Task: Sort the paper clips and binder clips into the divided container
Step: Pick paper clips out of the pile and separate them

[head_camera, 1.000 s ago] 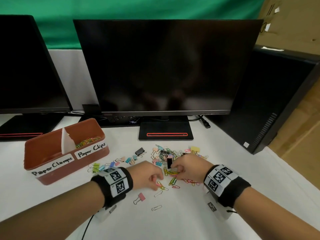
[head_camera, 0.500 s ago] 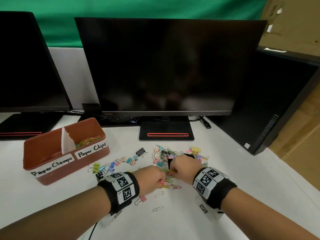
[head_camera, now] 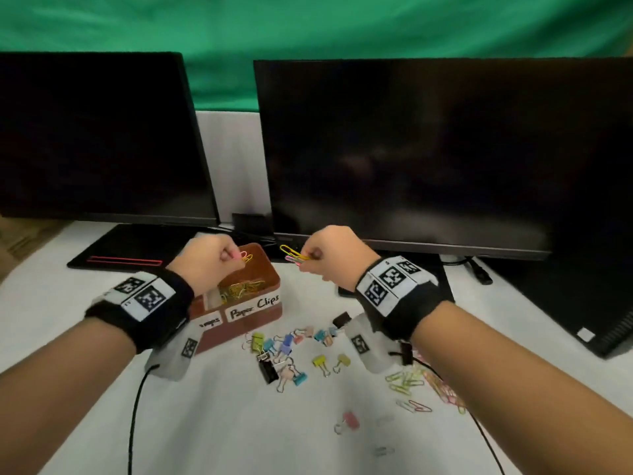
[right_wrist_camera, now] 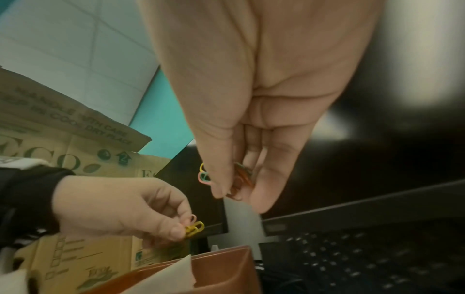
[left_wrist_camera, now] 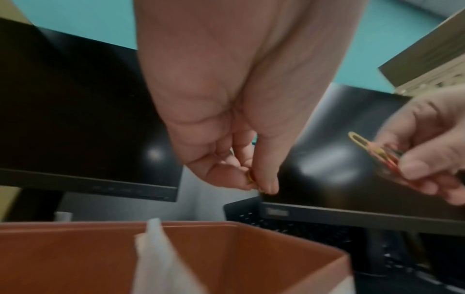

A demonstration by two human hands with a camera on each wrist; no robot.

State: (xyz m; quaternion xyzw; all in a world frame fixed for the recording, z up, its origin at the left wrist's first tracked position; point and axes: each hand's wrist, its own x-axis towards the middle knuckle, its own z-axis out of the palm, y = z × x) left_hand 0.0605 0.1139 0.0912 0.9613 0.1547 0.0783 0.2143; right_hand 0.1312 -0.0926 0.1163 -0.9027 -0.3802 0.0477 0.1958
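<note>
The brown divided container (head_camera: 260, 317) stands on the white table with a white divider (left_wrist_camera: 156, 256) and a "Paper Clips" label; several paper clips (head_camera: 241, 289) lie in its right compartment. My left hand (head_camera: 236, 257) hovers over that compartment, pinching pink and yellow paper clips (head_camera: 245, 258). My right hand (head_camera: 310, 257) is just right of the container, pinching a small bunch of yellow and pink paper clips (head_camera: 293, 254). Coloured binder clips (head_camera: 286, 351) and loose paper clips (head_camera: 411, 382) lie scattered on the table below my hands.
Two dark monitors (head_camera: 428, 149) stand right behind the container, with their stands and a cable (head_camera: 478, 270) on the table. A black computer case (head_camera: 603, 303) is at the right. Cardboard boxes (right_wrist_camera: 62, 151) show behind.
Both hands rose from the pile of clips and moved left and back to the container, each carrying paper clips. The head view swung left.
</note>
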